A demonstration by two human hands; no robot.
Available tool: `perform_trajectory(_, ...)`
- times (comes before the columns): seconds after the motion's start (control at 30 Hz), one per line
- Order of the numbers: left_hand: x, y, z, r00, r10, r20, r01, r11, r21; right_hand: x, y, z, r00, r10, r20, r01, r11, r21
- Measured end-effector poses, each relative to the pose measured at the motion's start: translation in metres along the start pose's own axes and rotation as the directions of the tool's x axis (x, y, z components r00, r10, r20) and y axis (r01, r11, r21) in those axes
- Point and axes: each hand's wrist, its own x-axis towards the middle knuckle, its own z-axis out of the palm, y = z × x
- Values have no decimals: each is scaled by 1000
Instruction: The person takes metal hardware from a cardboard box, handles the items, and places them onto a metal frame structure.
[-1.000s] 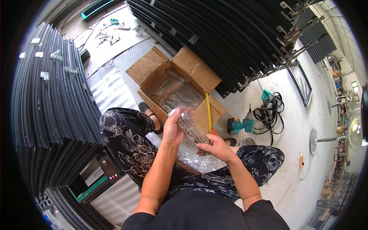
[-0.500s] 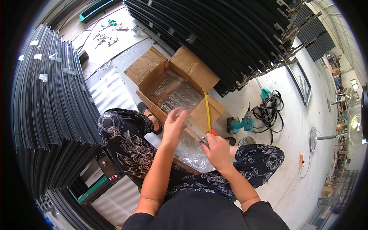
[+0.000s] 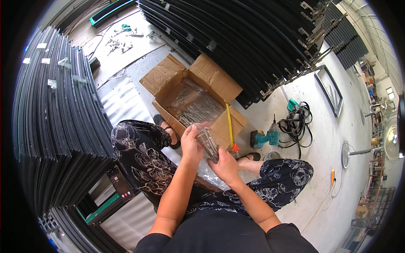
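Between my two hands is a long silvery metal fitting [image 3: 208,142], wrapped in what looks like a clear plastic bag; its exact kind I cannot make out. My left hand [image 3: 191,141] pinches its upper end, fingers closed. At the lower end my right hand [image 3: 225,164] grips it with the thumb along the side. Just beyond sits an open cardboard box [image 3: 215,78], flaps folded out, holding many similar metal fittings [image 3: 201,113] in clear plastic. A yellow tape measure blade [image 3: 229,124] with an orange end [image 3: 234,147] lies across the box's right flap.
On the floor to the right are a teal cordless drill [image 3: 265,137], a coiled black cable [image 3: 295,120] and a black frame [image 3: 331,92]. Stacks of black frames stand at left [image 3: 59,114] and far right [image 3: 244,46]. Loose small parts [image 3: 120,42] lie at the far left.
My right hand has moved slightly left and down, off the tape measure's orange end. The metal fitting, earlier in the right hand beside the plastic, now lies between both hands, with the plastic around it.
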Motion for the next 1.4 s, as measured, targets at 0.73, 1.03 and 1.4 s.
perform_trajectory(0.73,-21,-23,-35,931,-265,251,-139,379,915,8,28,-58,782,-290,551,-517,192,834)
perform_trajectory(1.03,-33,23,16,965,77,250,-217,773,596,-9,53,-36,732,-173,659,-624,219,750)
perform_trajectory(1.4,-22,11,0,957,-231,178,92,819,567,5,52,-25,659,-357,661,-705,12,709)
